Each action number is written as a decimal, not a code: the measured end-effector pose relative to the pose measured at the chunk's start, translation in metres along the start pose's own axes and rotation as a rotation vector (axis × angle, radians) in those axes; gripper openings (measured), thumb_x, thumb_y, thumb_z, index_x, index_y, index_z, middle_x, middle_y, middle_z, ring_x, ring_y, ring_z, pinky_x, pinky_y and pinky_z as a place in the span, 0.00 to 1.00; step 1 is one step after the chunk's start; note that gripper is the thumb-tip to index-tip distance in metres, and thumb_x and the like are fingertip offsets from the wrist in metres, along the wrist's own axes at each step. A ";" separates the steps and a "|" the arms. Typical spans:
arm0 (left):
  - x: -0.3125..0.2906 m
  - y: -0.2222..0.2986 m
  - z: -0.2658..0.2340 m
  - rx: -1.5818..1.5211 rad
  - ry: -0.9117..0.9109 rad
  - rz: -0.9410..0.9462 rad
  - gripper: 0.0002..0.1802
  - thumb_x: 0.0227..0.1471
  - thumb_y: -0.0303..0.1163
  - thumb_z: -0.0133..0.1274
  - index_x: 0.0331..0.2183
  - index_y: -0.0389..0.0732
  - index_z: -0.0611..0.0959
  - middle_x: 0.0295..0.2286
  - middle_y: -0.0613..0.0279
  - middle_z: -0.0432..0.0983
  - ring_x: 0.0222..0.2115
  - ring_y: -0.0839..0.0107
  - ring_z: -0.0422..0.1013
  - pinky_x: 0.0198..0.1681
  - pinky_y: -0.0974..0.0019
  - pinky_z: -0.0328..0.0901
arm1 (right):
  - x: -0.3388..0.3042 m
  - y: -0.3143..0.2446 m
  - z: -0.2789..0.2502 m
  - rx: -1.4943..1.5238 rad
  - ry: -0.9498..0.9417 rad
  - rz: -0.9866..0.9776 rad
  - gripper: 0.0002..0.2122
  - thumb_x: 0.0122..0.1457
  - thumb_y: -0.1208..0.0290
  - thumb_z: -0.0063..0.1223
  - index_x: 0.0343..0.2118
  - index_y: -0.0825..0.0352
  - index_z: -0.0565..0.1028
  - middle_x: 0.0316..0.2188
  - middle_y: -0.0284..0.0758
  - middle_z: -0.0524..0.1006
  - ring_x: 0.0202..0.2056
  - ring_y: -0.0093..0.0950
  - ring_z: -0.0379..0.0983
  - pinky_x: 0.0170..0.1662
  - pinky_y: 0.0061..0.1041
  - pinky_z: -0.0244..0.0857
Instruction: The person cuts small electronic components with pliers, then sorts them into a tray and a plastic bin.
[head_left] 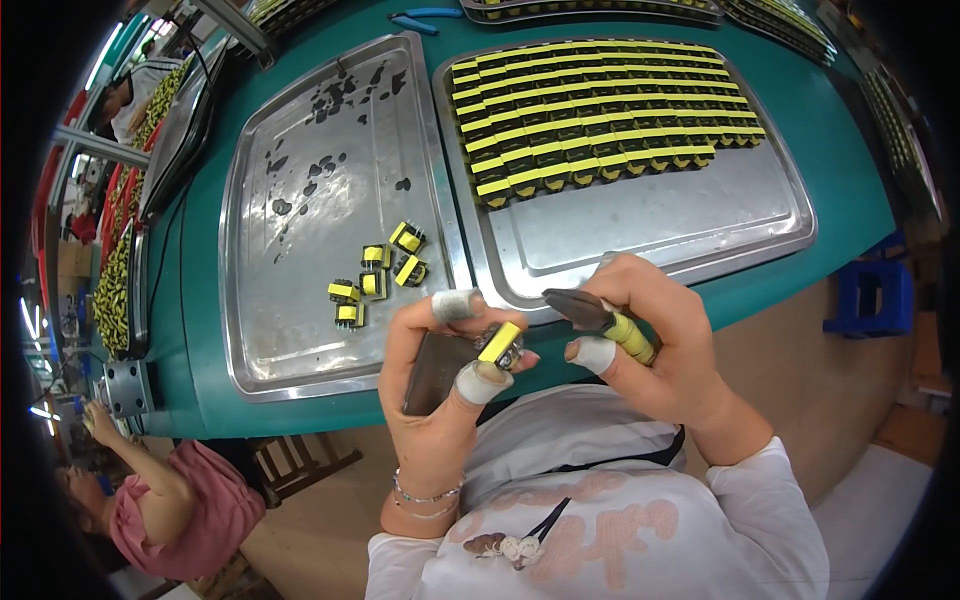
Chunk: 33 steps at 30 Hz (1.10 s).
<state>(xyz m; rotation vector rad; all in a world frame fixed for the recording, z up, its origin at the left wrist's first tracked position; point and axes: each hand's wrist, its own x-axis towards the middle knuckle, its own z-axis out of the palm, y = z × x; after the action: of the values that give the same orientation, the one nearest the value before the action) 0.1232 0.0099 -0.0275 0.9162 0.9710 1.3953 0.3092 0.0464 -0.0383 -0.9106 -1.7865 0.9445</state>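
Note:
My left hand (432,400) pinches a small transformer (500,344) with a black core and yellow tape between thumb and fingers, just beyond the table's near edge. Off-white tape wraps the thumb and a finger. My right hand (672,335), also with taped fingertips, grips a pair of pliers (580,308) with dark jaws and a yellow-wrapped handle. The jaw tips point left toward the transformer, with a gap between them. Several loose transformers (374,285) lie on the left metal tray (330,225). Many more transformers (600,125) stand in tight rows on the right metal tray (650,215).
Both trays rest on a green-topped table (850,205). Blue-handled pliers (425,18) lie at the far edge, near more filled trays (590,10). A blue stool (865,300) stands at the right. At the lower left sits a person in pink (190,510).

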 end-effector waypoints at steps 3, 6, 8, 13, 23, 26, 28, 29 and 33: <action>-0.001 -0.004 0.000 -0.098 -0.117 -0.047 0.26 0.52 0.35 0.57 0.47 0.33 0.66 0.37 0.54 0.73 0.37 0.72 0.71 0.44 0.69 0.66 | 0.004 -0.003 0.004 0.206 -0.040 0.012 0.15 0.46 0.73 0.61 0.38 0.72 0.75 0.29 0.35 0.72 0.31 0.25 0.66 0.34 0.23 0.60; -0.004 -0.009 0.004 -0.094 -0.082 -0.033 0.27 0.54 0.38 0.54 0.49 0.34 0.64 0.41 0.57 0.72 0.41 0.73 0.70 0.45 0.72 0.64 | 0.005 -0.003 0.007 0.249 -0.151 -0.014 0.18 0.47 0.75 0.60 0.44 0.70 0.74 0.34 0.36 0.71 0.34 0.28 0.68 0.38 0.24 0.62; -0.003 -0.010 0.004 -0.104 -0.100 -0.034 0.27 0.55 0.39 0.53 0.49 0.34 0.64 0.42 0.57 0.71 0.41 0.74 0.69 0.45 0.71 0.64 | 0.005 -0.004 0.007 0.333 -0.183 0.062 0.18 0.48 0.75 0.60 0.44 0.70 0.74 0.35 0.37 0.71 0.36 0.27 0.67 0.39 0.24 0.62; -0.005 -0.011 0.004 -0.065 -0.105 -0.007 0.25 0.56 0.39 0.52 0.48 0.33 0.64 0.41 0.57 0.71 0.38 0.75 0.69 0.41 0.72 0.66 | 0.001 -0.005 0.014 0.584 -0.215 0.197 0.17 0.49 0.73 0.60 0.42 0.73 0.73 0.41 0.37 0.69 0.39 0.24 0.70 0.42 0.21 0.63; 0.000 -0.014 -0.003 -0.300 -0.049 -0.015 0.26 0.57 0.49 0.43 0.45 0.36 0.66 0.34 0.54 0.70 0.25 0.76 0.62 0.27 0.73 0.61 | -0.003 -0.012 0.013 0.804 -0.041 0.342 0.16 0.50 0.74 0.58 0.41 0.71 0.68 0.44 0.45 0.73 0.43 0.29 0.72 0.48 0.28 0.66; 0.004 -0.014 -0.004 -0.481 -0.061 -0.013 0.26 0.56 0.50 0.43 0.45 0.38 0.66 0.37 0.55 0.68 0.27 0.74 0.62 0.30 0.71 0.62 | -0.005 -0.009 0.014 0.783 -0.024 0.312 0.16 0.49 0.76 0.59 0.40 0.70 0.68 0.43 0.45 0.73 0.44 0.29 0.72 0.48 0.27 0.66; 0.007 -0.014 -0.004 -0.599 -0.076 -0.008 0.26 0.56 0.51 0.44 0.46 0.39 0.66 0.38 0.56 0.67 0.29 0.73 0.63 0.33 0.69 0.62 | -0.007 -0.008 0.016 0.802 -0.015 0.329 0.16 0.48 0.77 0.59 0.40 0.70 0.68 0.42 0.45 0.73 0.44 0.29 0.72 0.47 0.27 0.66; 0.008 -0.014 -0.002 -0.696 -0.072 -0.022 0.27 0.55 0.51 0.45 0.47 0.39 0.65 0.41 0.56 0.66 0.33 0.72 0.64 0.39 0.67 0.62 | -0.007 -0.007 0.017 0.780 -0.013 0.290 0.16 0.48 0.78 0.59 0.40 0.70 0.67 0.41 0.44 0.74 0.44 0.28 0.73 0.47 0.26 0.66; 0.006 -0.012 0.001 -0.789 -0.019 -0.087 0.31 0.53 0.52 0.48 0.50 0.40 0.64 0.48 0.54 0.63 0.48 0.66 0.63 0.54 0.61 0.58 | -0.007 -0.006 0.017 0.633 -0.037 0.211 0.18 0.48 0.79 0.60 0.41 0.70 0.67 0.40 0.40 0.73 0.42 0.25 0.72 0.45 0.24 0.66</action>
<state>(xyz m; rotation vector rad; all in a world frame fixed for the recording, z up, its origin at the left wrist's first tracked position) 0.1281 0.0163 -0.0385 0.2878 0.3654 1.5109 0.2945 0.0336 -0.0414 -0.6736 -1.2990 1.5522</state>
